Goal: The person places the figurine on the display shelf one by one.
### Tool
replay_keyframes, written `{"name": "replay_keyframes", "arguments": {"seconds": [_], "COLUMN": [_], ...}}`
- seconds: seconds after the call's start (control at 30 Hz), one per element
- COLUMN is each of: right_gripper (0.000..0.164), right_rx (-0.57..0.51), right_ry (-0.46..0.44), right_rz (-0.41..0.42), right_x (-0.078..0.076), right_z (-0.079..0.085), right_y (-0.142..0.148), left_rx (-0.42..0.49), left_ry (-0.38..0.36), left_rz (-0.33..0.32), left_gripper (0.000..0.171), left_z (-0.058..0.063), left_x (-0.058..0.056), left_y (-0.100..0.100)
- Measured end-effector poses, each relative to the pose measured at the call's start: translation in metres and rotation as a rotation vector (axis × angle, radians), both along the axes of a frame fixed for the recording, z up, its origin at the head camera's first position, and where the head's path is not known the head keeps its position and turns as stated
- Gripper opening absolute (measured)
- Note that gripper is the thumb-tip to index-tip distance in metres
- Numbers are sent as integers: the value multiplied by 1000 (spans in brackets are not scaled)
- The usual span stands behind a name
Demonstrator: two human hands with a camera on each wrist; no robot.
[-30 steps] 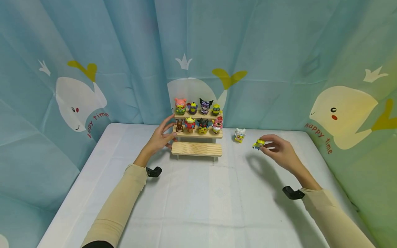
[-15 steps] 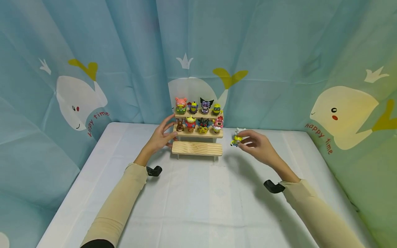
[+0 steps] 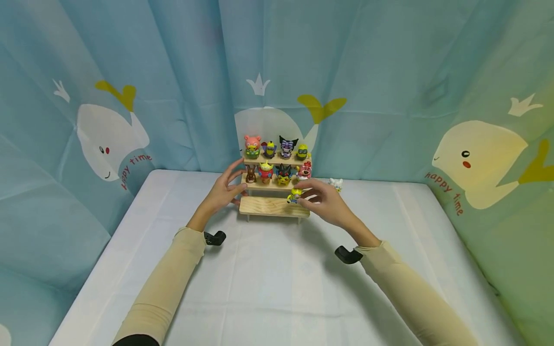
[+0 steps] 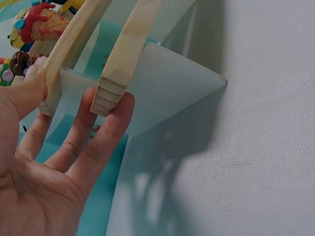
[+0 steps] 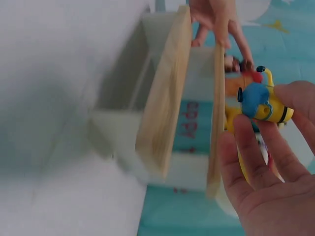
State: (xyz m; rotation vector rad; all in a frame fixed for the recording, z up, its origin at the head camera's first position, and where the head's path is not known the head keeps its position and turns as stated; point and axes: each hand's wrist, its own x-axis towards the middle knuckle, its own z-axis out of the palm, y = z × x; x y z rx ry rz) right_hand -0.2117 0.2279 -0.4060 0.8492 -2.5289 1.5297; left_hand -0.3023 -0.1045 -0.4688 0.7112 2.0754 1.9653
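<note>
A small yellow-and-blue minion figurine [image 5: 261, 103] is pinched between the thumb and fingers of my right hand [image 3: 323, 201]. In the head view the hand holds it over the right part of the lowest tier of a three-tier wooden display stand [image 3: 264, 206]. My left hand [image 3: 223, 190] grips the stand's left end. In the left wrist view, its thumb [image 4: 32, 86] lies on the middle board while fingertips touch the ends of the middle and lowest boards. Several figurines [image 3: 266, 173] stand on the middle tier, others [image 3: 286, 148] on the top tier.
Partly hidden behind my right hand, a white-topped figurine [image 3: 336, 184] stands on the white-covered table [image 3: 277, 278], right of the stand. A blue curtain [image 3: 381, 86] with printed whales rises close behind the stand and along both sides.
My right hand has carried the minion figurine leftward, past the white-topped figurine, to above the lowest tier. The left hand stays at the stand's left end.
</note>
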Motion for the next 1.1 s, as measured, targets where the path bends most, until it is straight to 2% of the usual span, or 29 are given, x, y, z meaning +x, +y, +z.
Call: {"name": "replay_keyframes", "arguments": {"seconds": [0.3, 0.57, 0.87, 1.1], "right_gripper": [35, 32, 32, 33], "right_rx": [-21, -63, -21, -6], "right_ry": [-74, -53, -14, -48], "right_rz": [-1, -30, -73, -74], "right_x": [-7, -14, -16, -18], "right_z": [-18, -35, -43, -43], "right_y": [-40, -70, -82, -84], "left_rx": [5, 1, -12, -19], "left_ry": [6, 17, 17, 13], "left_rz": [-3, 1, 10, 19], "left_gripper": [76, 76, 75, 75], "left_z": [-1, 1, 1, 1], "left_x": [-1, 0, 1, 1], "left_y": [-1, 0, 0, 0]}}
